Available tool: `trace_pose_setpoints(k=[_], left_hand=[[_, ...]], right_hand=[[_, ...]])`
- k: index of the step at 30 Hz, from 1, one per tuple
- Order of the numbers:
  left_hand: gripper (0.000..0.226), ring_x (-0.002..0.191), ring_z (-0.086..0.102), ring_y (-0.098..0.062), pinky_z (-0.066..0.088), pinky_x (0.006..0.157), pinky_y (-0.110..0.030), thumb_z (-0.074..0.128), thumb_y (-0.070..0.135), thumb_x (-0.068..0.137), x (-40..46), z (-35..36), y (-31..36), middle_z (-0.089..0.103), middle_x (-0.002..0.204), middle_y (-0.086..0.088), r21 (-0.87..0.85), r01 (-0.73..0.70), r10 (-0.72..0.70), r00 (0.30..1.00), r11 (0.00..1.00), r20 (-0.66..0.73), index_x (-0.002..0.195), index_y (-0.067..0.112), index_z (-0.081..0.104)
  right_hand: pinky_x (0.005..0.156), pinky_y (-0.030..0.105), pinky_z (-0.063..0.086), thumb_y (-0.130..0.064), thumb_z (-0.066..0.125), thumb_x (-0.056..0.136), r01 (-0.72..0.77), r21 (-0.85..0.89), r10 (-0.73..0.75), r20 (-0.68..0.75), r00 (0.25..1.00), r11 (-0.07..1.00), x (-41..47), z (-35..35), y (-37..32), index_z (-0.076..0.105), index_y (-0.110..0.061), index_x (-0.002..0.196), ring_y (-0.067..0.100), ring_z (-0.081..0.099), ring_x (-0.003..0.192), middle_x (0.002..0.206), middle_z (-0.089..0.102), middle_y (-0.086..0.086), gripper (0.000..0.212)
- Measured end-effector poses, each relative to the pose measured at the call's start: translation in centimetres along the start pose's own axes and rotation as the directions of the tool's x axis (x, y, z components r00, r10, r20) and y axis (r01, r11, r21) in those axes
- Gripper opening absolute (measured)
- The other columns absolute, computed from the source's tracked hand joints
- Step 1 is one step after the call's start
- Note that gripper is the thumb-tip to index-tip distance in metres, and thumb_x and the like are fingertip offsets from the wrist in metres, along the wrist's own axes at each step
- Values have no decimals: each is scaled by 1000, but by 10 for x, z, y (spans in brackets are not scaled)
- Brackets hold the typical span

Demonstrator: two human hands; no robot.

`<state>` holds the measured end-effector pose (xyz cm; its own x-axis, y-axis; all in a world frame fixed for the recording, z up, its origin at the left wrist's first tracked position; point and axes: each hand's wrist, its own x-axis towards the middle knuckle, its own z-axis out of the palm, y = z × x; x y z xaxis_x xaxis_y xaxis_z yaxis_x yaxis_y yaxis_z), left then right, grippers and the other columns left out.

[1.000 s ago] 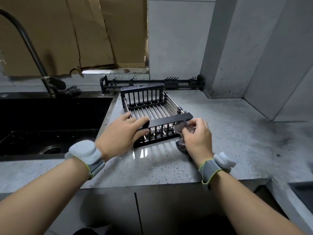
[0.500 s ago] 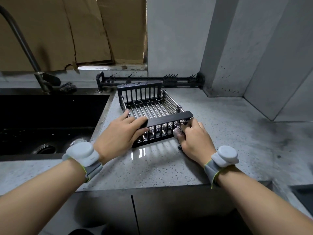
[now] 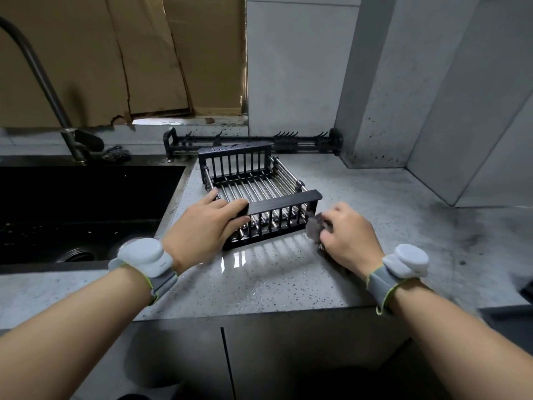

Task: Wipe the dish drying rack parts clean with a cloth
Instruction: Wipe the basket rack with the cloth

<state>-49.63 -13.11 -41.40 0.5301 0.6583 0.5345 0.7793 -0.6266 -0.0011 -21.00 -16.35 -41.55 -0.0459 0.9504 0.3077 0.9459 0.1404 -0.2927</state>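
Observation:
A black dish drying rack (image 3: 284,202) with metal rods sits on the speckled grey countertop (image 3: 288,278) beside the sink. My left hand (image 3: 206,226) grips the left end of the rack's near black rail. My right hand (image 3: 349,236) holds a bunched grey cloth (image 3: 314,228) against the rack's near right corner, low by the counter. Most of the cloth is hidden under my fingers. A second long black rack part (image 3: 253,142) with hooks lies along the back wall.
A black sink (image 3: 80,209) lies left of the rack, with a dark tap (image 3: 43,85) and a dark scrubber (image 3: 116,153) behind it. Cardboard (image 3: 121,56) covers the window. Grey walls close in at the back and right. The counter's front edge is near my wrists.
My right hand with the cloth has shifted right and down, from the front rail's right end to just off the rack's near right corner. My left hand keeps its grip on the rail.

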Motion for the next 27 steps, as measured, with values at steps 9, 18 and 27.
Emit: trace_pose_setpoints(k=[9, 18, 27], left_hand=[[49, 94, 64, -36, 46, 105, -46, 29, 55, 103, 0, 3, -2, 66, 83, 1, -42, 22, -22, 1000, 999, 4, 120, 18, 57], [48, 85, 64, -33, 47, 105, -50, 32, 50, 103, 0, 3, -6, 57, 72, 3, -6, -27, 27, 1000, 1000, -5, 118, 14, 60], [47, 91, 65, -34, 43, 110, -47, 30, 52, 103, 0, 4, -6, 58, 74, 6, -7, -15, 15, 1000, 1000, 12, 116, 17, 58]], right_hand=[[60, 27, 31, -21, 69, 87, -157, 390, 284, -291, 914, 907, 6, 27, -29, 55, -21, 91, 14, 48, 74, 92, 57, -1, 15], [61, 28, 27, -34, 66, 93, 64, 18, -54, -337, 940, 998, 11, 38, -12, 60, -10, 77, 22, 47, 68, 87, 50, 0, 29], [72, 29, 36, -22, 51, 98, 172, -194, -181, -29, 983, 966, 7, 31, -8, 65, -15, 113, 25, 54, 92, 104, 48, 2, 22]])
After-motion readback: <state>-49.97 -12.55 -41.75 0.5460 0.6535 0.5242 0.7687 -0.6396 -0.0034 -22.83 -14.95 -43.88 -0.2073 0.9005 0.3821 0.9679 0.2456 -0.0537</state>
